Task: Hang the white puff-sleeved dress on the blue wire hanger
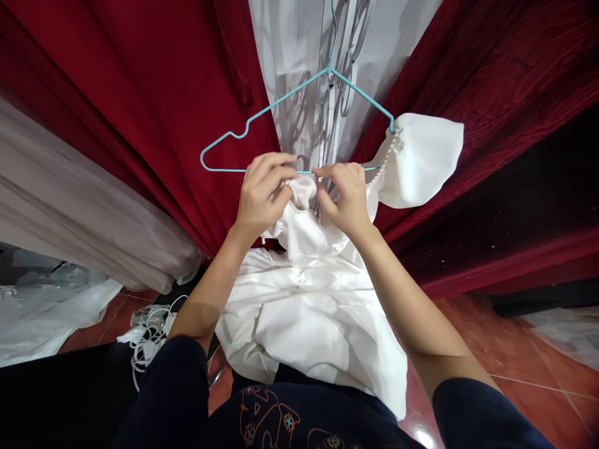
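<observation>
A white dress (318, 312) with pearl-beaded edging hangs in front of me on a thin light-blue hanger (285, 98). One puffed sleeve (423, 162) sits over the hanger's right shoulder, while the left shoulder is bare. My left hand (264, 193) has its fingers curled on the beaded edge of the bodice, just below the hanger's bottom bar. Close beside it, my right hand (345, 196) pinches at the bodice fabric, its index finger by the bar. The exact grip of both fingertips is partly hidden. Below, the skirt lies bunched towards my body.
Dark red curtains (140, 93) hang on both sides, with a pale sheer fabric (70, 199) at the left. Behind the hanger are white metal rails (344, 81). A tangle of white cables (150, 343) lies on a black surface (60, 386) at lower left. Reddish tiles (528, 355) cover the floor.
</observation>
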A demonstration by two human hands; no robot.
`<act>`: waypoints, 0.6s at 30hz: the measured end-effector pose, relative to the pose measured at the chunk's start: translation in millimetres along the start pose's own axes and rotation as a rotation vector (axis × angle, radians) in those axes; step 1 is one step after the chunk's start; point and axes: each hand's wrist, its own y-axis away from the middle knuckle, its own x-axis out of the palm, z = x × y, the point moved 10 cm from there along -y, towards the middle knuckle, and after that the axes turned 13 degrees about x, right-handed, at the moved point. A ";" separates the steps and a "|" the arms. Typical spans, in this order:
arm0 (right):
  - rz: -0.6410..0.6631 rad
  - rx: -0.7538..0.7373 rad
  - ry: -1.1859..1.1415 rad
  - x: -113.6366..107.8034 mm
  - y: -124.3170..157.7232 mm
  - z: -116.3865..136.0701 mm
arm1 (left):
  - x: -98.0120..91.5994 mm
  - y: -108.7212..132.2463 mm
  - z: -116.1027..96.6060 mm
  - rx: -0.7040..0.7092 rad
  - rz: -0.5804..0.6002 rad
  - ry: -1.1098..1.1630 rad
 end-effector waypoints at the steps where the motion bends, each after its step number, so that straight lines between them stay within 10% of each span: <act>1: 0.012 -0.005 0.002 -1.1 1.1 0.7 | 5.3 -3.5 5.7 -0.049 0.027 -0.011; 5: 0.018 -0.087 0.009 -21.0 1.3 1.6 | 30.7 -0.4 24.3 -0.176 0.182 0.011; 10: -0.428 -0.069 0.102 -99.6 -13.5 -29.3 | 33.8 5.4 21.7 -0.172 0.168 -0.088; 18: -0.353 0.224 0.095 -132.5 -55.3 -86.6 | 26.6 5.2 28.1 -0.186 0.166 -0.082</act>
